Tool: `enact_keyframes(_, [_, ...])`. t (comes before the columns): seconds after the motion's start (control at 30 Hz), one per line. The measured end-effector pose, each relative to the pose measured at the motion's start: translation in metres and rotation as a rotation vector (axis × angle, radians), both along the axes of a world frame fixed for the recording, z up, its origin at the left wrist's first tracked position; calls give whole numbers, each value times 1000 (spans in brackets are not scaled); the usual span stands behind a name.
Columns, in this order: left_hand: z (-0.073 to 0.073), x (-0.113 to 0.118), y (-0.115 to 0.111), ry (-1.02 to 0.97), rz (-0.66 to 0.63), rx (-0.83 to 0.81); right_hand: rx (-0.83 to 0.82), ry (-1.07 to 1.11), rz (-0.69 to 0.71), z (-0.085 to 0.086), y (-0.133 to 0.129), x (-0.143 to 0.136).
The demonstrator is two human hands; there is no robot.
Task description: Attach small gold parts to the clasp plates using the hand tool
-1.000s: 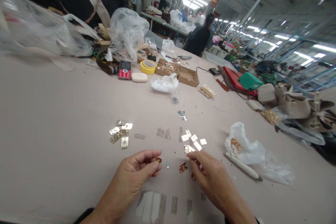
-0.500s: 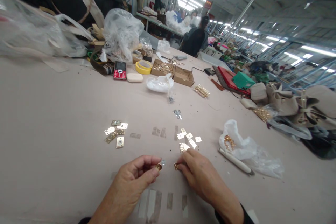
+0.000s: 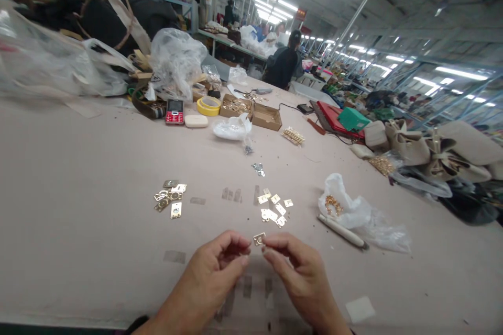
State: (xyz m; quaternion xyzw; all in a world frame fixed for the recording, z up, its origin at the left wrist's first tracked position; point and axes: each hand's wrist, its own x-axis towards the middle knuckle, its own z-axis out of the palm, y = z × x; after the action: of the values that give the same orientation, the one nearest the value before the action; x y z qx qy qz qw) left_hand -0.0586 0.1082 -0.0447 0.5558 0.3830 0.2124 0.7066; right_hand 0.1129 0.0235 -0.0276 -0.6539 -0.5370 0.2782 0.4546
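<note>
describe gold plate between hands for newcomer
On the beige tabletop, find the bare left hand and bare right hand. Between them, held by the right, is the small rectangular gold metal plate, apart from the left gold-plate cluster and right gold-plate cluster.

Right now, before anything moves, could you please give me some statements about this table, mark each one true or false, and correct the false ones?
1. The right hand has a small gold plate at its fingertips. True.
2. The left hand and the right hand are clasped together. False: a gap shows between the left hand and the right hand.
3. The white pen-like tool lies beside the plastic bag. True.
4. The red phone lies to the right of the yellow tape roll in the picture. False: the red phone lies to its left.
5. The silver pieces lie farther from the hands than the small gold plate. True.
</note>
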Motion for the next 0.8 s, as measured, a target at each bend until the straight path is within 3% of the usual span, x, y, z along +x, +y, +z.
enact_keyframes(0.13, [9,26,9,307,-261,638,-80,230,-298,-9,-28,26])
enact_keyframes(0.23, [11,49,13,521,-428,864,-63,311,-365,-13,-43,36])
enact_keyframes(0.5, [10,62,20,648,-481,882,-94,371,-365,-21,-55,29])
enact_keyframes(0.67, [14,60,22,588,-476,859,-75,586,-319,-29,-47,9])
enact_keyframes(0.8, [15,51,15,485,-403,806,-69,552,-335,-37,-43,-7])
